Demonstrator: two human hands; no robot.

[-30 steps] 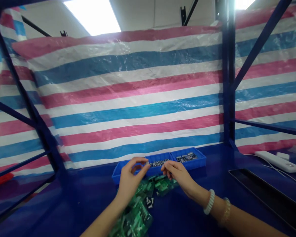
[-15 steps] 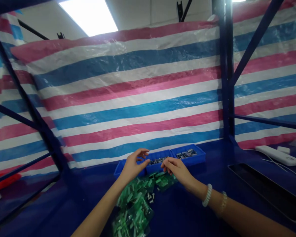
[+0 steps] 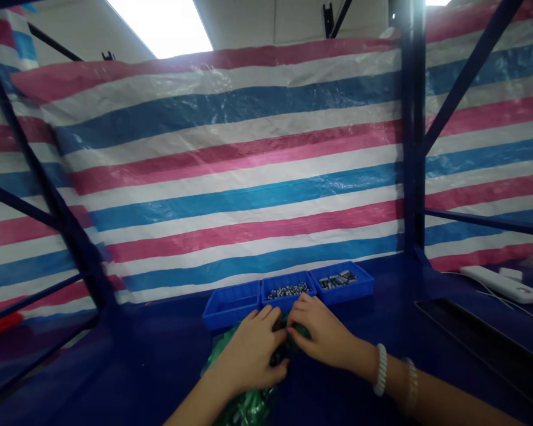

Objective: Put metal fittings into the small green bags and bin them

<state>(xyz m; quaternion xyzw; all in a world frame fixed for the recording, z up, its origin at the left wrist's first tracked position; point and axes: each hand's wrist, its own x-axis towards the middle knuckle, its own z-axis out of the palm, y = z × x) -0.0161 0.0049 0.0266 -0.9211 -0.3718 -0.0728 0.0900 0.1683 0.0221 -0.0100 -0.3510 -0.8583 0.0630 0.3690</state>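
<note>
A striped sheet [image 3: 249, 195] in red, white and blue fills the middle of the frame, above a dark blue table [image 3: 160, 349] and behind a blue post [image 3: 413, 148] at right. A dark flat panel [image 3: 484, 349] lies at the lower right. Three blue bins stand in a row at lower centre: a left bin [image 3: 213, 319], a middle bin [image 3: 288, 280] and a right bin [image 3: 350, 291]. Just in front of them, at bottom centre, are the green bags [image 3: 249, 408], partly hidden by the hands. Half a second ago both hands were raised before the bins; now they are down over the bags, the left bin shows more fully, and the left hand covers the spot where loose metal pieces lay.

The left hand [image 3: 253, 349] has bent fingers, its thumb apart from the forefinger; the right hand [image 3: 322, 331] is curled, fingers together, with green plastic at its thumb — whether either is clamped on a bag I cannot tell. A white bar [image 3: 506, 285] at right bears a mark too small to read. Smallest are the metal pieces [image 3: 288, 290] in the middle bin.
</note>
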